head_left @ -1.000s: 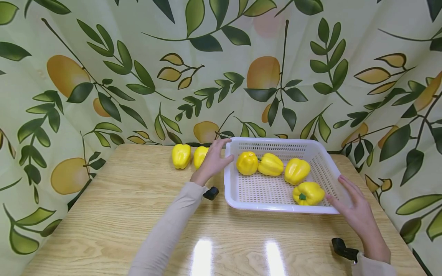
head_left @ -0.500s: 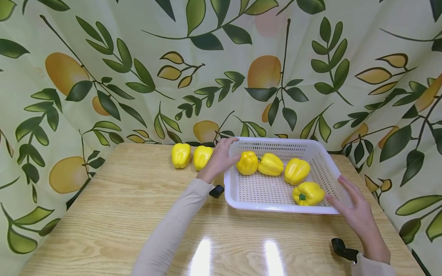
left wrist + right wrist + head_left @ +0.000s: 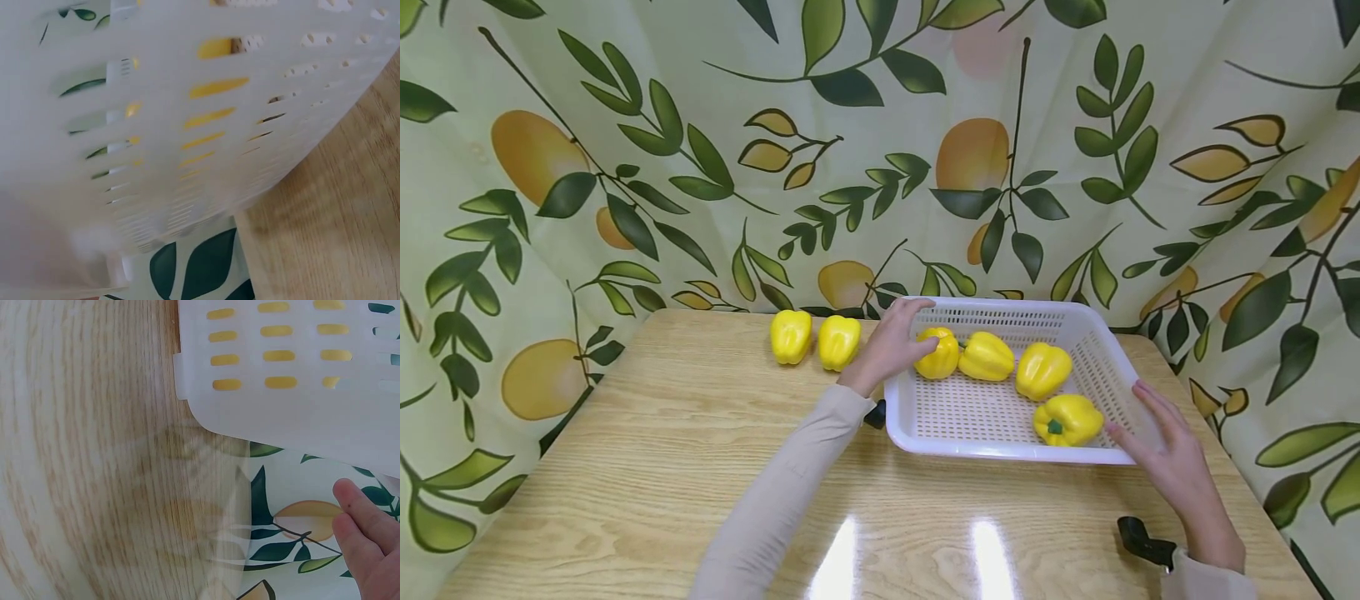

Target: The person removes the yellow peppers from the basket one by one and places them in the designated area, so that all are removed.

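Observation:
A white perforated plastic basket (image 3: 1000,452) stands on the wooden table with several yellow bell peppers (image 3: 1043,372) in it. My left hand (image 3: 891,346) is over its left rim, fingers and thumb spread apart. The left thumb overlaps the leftmost pepper (image 3: 942,360) in the head view. At the right rim, my right hand (image 3: 1172,450) has its thumb reaching over the inside and its fingers on the outer side. The right wrist view shows two straight fingers (image 3: 359,528) outside the basket wall. The left wrist view looks at the slotted wall (image 3: 156,94), and no left fingers are clear there.
Two more yellow bell peppers (image 3: 791,337) sit on the table (image 3: 662,433), left of the basket near the back edge. A curtain (image 3: 880,125) printed with leaves and fruit hangs close behind and around the table. Black wrist mounts (image 3: 1142,542) project beside the hands.
My left hand has shifted right, from the basket's left rim to over it, uncovering the second loose pepper. The right hand, basket and peppers have hardly moved.

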### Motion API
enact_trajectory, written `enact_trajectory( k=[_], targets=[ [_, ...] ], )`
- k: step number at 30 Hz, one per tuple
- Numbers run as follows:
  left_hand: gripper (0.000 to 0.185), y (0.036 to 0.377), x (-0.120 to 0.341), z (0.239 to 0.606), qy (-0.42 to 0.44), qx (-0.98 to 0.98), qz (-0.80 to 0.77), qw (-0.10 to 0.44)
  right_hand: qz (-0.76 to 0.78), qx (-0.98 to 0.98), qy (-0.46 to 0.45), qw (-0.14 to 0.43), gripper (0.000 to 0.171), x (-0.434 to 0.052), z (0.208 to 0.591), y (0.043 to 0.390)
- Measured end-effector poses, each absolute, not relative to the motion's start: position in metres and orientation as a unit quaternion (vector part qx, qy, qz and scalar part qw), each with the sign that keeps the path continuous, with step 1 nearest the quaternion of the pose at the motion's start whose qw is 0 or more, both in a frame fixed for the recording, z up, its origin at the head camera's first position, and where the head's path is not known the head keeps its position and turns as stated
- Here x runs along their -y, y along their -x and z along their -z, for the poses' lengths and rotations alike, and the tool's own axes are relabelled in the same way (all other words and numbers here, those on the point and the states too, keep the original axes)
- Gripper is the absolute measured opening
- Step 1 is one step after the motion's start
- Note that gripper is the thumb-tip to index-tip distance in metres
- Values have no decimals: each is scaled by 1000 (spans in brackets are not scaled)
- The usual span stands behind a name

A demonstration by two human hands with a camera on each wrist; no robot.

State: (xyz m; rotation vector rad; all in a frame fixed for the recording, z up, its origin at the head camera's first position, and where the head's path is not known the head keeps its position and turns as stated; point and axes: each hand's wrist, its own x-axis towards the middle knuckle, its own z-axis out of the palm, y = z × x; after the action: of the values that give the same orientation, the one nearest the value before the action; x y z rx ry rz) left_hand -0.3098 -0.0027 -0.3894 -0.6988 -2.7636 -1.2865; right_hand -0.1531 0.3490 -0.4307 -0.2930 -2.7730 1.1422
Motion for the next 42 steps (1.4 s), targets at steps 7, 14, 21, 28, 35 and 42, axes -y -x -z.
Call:
enact_trajectory(
  k=[7, 14, 21, 28, 35, 42],
  targets=[
    [59, 312, 0, 391, 266, 892, 365, -11, -377, 919, 98, 63, 82, -348, 431, 154],
    [60, 313, -4, 394, 294, 899, 324, -19, -385, 916, 94, 64, 82, -345, 430, 152],
    [63, 313, -8, 394, 289, 913, 286, -21, -381, 917, 96, 69, 82, -345, 429, 153],
    [60, 313, -12, 396, 287, 929, 235, -9, -380, 917, 97, 74, 82, -344, 429, 152],
    [59, 314, -15, 398, 286, 934, 213, -3, -376, 919, 100, 70, 82, -345, 429, 152],
    [61, 314, -16, 399, 285, 940, 189, -9, -376, 919, 100, 72, 82, -345, 429, 153]
  ],
)
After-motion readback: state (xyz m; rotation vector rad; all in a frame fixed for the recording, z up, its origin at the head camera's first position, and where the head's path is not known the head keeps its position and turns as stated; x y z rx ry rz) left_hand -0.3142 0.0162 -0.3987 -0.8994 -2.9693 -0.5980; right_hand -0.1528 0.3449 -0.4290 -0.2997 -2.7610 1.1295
